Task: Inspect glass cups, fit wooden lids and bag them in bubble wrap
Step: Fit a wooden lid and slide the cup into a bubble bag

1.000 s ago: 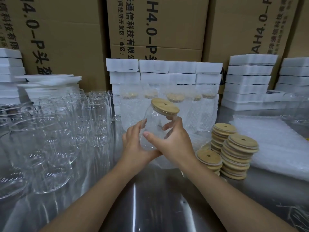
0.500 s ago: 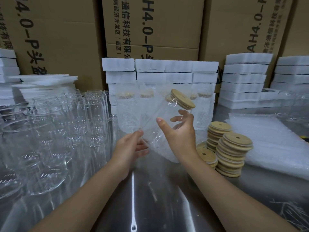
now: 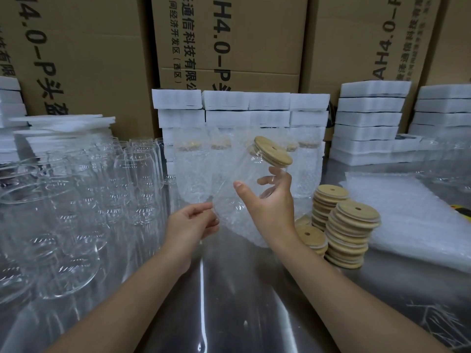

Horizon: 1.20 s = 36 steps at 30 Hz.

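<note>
head view is showing the right hand (image 3: 272, 207) gripping a tilted glass cup (image 3: 244, 179) round its middle, above the steel table (image 3: 229, 301), with the wooden lid (image 3: 274, 151) sitting on its mouth and pointing up to the right. the left hand (image 3: 191, 225), just beside and lower, is pinching the edge of a bubble wrap bag (image 3: 239, 225) at the cup's base; whether the base is lying inside is unclear. bare glasses (image 3: 76, 200) are standing at the left, stacked lids (image 3: 349, 233) at the right.
</note>
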Motion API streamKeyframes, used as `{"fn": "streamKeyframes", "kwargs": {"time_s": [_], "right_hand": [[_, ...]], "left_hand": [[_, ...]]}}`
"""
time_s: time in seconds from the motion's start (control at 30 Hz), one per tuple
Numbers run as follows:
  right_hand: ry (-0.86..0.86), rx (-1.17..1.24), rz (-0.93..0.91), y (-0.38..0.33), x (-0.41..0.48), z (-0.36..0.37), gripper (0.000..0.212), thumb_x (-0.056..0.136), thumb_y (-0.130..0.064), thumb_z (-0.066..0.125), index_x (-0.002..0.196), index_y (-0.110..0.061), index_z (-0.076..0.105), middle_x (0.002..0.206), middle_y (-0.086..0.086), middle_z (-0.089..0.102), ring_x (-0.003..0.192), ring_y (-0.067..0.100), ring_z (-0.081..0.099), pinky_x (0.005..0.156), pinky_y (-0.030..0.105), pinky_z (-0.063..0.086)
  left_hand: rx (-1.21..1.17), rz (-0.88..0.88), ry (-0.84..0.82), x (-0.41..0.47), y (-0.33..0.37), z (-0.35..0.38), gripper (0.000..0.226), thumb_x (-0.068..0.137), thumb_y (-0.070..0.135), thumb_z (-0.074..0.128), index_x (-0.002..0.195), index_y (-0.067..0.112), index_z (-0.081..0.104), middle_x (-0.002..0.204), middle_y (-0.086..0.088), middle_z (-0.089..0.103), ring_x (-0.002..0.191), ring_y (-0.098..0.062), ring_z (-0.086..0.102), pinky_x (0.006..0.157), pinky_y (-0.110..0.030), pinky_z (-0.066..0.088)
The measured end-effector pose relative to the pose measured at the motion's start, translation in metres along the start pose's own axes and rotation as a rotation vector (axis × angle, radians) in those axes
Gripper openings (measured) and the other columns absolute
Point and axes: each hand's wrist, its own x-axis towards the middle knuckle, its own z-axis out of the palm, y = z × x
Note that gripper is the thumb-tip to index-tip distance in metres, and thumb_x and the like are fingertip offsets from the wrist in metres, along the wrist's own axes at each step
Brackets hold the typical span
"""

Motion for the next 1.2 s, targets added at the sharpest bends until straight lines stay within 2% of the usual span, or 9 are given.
{"fn": "streamKeyframes", "kwargs": {"time_s": [0.23,0.43,0.6,0.73,0.87,0.97,1.03,1.13,1.2], "right_hand": [[-0.021,-0.081,-0.045,-0.002,-0.002,-0.002,0.069,0.058,-0.068,0.069,0.107,-0.038,0.031,0.097,-0.02,0.046,0.084,0.004,0.049,0.062,0.019,0.036],[-0.077,0.007,-0.022,-0.003,-0.005,-0.003,0.069,0.066,-0.055,0.078,0.116,-0.035,0.035,0.099,-0.018,0.048,0.087,0.002,0.049,0.071,0.021,0.038],[-0.079,0.099,0.0,-0.007,-0.007,-0.004,0.072,0.067,-0.054,0.079,0.12,-0.033,0.036,0.103,-0.019,0.049,0.086,-0.002,0.049,0.069,0.018,0.038],[-0.136,0.125,0.008,-0.008,-0.012,0.0,0.079,0.055,-0.066,0.073,0.119,-0.037,0.037,0.105,-0.021,0.05,0.095,-0.002,0.052,0.069,0.015,0.039],[-0.248,0.087,-0.041,-0.005,-0.016,0.005,0.088,0.049,-0.076,0.065,0.124,-0.037,0.04,0.109,-0.023,0.05,0.101,-0.003,0.052,0.077,0.015,0.04],[-0.336,0.048,-0.063,-0.006,-0.016,0.007,0.088,0.055,-0.08,0.057,0.131,-0.039,0.041,0.113,-0.023,0.048,0.081,-0.006,0.049,0.07,0.013,0.038],[-0.349,0.034,-0.086,-0.005,-0.015,0.007,0.075,0.066,-0.075,0.056,0.131,-0.039,0.044,0.117,-0.019,0.046,0.071,-0.004,0.049,0.065,0.008,0.04],[-0.338,0.074,-0.11,-0.003,-0.016,0.006,0.047,0.085,-0.057,0.054,0.128,-0.039,0.043,0.121,-0.016,0.041,0.085,-0.002,0.053,0.072,0.003,0.041],[-0.31,0.119,-0.117,-0.002,-0.016,0.005,0.034,0.093,-0.039,0.054,0.126,-0.036,0.044,0.122,-0.014,0.037,0.09,-0.005,0.049,0.078,0.003,0.039]], "left_hand": [[0.062,0.21,0.087,-0.002,0.005,-0.002,0.024,0.088,-0.003,0.059,0.095,0.018,0.068,0.063,0.005,0.064,0.057,0.0,0.063,0.05,-0.016,0.051],[0.128,0.58,-0.013,-0.012,0.008,-0.001,0.03,0.083,0.022,0.071,0.107,0.038,0.062,0.09,0.011,0.072,0.092,-0.005,0.067,0.081,-0.022,0.053],[0.475,0.605,-0.306,-0.012,-0.001,-0.003,0.097,0.065,0.048,0.08,0.141,0.052,0.02,0.144,0.035,0.037,0.134,0.015,0.033,0.105,-0.004,0.029],[0.524,0.562,-0.292,-0.009,-0.006,0.002,0.125,0.066,0.023,0.09,0.145,0.048,-0.005,0.152,0.032,0.018,0.127,0.031,0.017,0.096,0.006,0.022],[0.418,0.521,-0.2,-0.012,-0.006,0.0,0.128,0.064,0.023,0.091,0.149,0.047,-0.001,0.146,0.021,0.03,0.124,0.022,0.033,0.104,-0.014,0.033],[0.385,0.558,-0.133,-0.012,-0.004,0.0,0.122,0.061,0.029,0.09,0.145,0.048,0.003,0.137,0.017,0.042,0.108,0.034,0.038,0.088,0.002,0.035],[0.334,0.564,-0.078,-0.011,-0.003,0.0,0.12,0.056,0.042,0.087,0.146,0.046,0.008,0.131,0.016,0.047,0.107,0.03,0.043,0.084,0.004,0.035],[0.227,0.57,-0.01,-0.008,-0.003,-0.002,0.118,0.054,0.047,0.085,0.147,0.045,0.012,0.128,0.022,0.049,0.112,0.017,0.05,0.09,-0.008,0.04],[0.184,0.598,0.044,-0.005,-0.004,-0.004,0.116,0.059,0.044,0.091,0.147,0.042,0.016,0.126,0.025,0.048,0.111,0.018,0.05,0.087,-0.004,0.041]]}}
